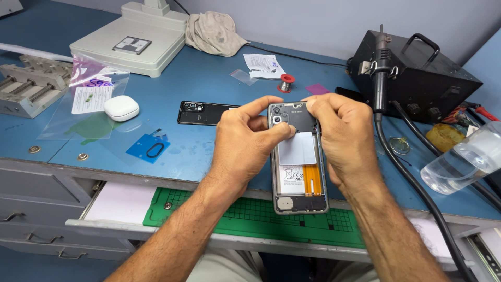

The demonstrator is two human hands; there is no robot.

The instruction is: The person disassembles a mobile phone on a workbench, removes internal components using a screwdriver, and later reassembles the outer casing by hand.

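Observation:
An opened phone (pixel 298 180) without its back cover is held upright over the bench edge, showing a white battery with orange flex cables and a dark upper board. My left hand (pixel 242 146) grips its left side, thumb pressing near the camera area, forefinger arched over the top. My right hand (pixel 347 138) holds the right side, fingertips on the top corner. The black back cover (pixel 201 113) lies flat on the blue bench to the left.
A black hot-air station (pixel 417 75) with its hose stands at the right, beside a clear bottle (pixel 464 159). White earbud case (pixel 121 108), plastic bags, metal vise (pixel 26 86), solder spool (pixel 286 81), rag, white base. An open drawer holds a green mat (pixel 250 214).

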